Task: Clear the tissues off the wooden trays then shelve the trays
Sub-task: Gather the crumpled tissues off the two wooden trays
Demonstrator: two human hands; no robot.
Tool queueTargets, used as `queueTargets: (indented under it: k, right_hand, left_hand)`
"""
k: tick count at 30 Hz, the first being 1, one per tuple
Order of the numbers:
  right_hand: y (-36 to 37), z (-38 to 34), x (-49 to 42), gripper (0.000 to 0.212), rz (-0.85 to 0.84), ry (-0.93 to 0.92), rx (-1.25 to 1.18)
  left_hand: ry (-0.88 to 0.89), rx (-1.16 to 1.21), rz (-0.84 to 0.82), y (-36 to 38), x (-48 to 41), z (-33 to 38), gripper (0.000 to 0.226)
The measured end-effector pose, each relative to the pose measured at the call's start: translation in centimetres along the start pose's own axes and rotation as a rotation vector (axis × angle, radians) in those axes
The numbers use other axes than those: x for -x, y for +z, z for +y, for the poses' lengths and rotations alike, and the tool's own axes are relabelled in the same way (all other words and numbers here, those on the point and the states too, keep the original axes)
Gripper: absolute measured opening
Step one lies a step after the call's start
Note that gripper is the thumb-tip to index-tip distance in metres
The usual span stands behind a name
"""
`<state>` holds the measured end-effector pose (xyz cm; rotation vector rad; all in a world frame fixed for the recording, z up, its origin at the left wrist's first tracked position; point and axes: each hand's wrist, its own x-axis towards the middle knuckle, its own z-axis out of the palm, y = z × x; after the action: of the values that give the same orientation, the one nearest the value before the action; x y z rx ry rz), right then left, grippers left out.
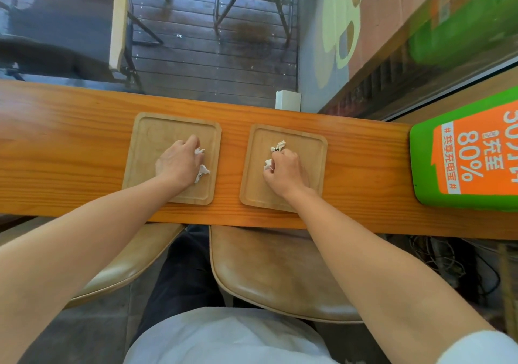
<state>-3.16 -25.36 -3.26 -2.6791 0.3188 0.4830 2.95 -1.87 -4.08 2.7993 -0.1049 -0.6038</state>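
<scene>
Two square light wooden trays lie side by side on the long wooden counter. On the left tray my left hand rests with its fingers closed over a crumpled white tissue, bits of which stick out on the right of the hand. My right hand sits on the right tray, fingers pinched on another crumpled white tissue that pokes out above and left of the knuckles. Most of each tissue is hidden under the hands.
A green and orange box with printed text stands on the counter at the right end. Two tan chair seats sit under the counter's near edge. A window with chairs outside lies beyond the far edge.
</scene>
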Motion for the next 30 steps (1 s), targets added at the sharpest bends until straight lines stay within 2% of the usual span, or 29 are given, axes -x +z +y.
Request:
queueTargets:
  k: [8,11,14,18,22,26,30]
  right_hand:
    - [-1.5,0.7,1.2,0.035,-0.179,0.248,-0.458]
    - [-2.2,1.0,1.7,0.032,-0.209,0.26,-0.517]
    - [-2.9,1.4,2.4,0.018,-0.246,0.273,-0.527]
    - [-3.5,2.2,2.8,0.015,-0.293,0.314,-0.503]
    - [-3.8,3.5,2.4,0.007,-0.243,0.331,-0.37]
    - [-3.6,4.6,1.6,0.002,-0.221,0.32,-0.35]
    - [-2.8,5.0,1.1,0.016,-0.181,0.309,-0.363]
  left_hand:
    - [0.034,-0.006,-0.025,-1.0,1.5,0.2,0.024]
    - [0.046,-0.005,-0.07,-2.0,2.3,0.2,0.022]
    - [0.055,0.001,-0.115,-2.8,3.3,0.0,0.023]
    - [0.019,0.083,-0.17,-3.2,4.2,-0.2,0.025]
    - [0.008,0.114,-0.203,-3.0,4.6,-0.4,0.021]
    - [0.046,0.14,-0.209,-2.7,4.7,-0.3,0.018]
    - [0.045,0.178,-0.155,-2.5,4.6,0.4,0.012]
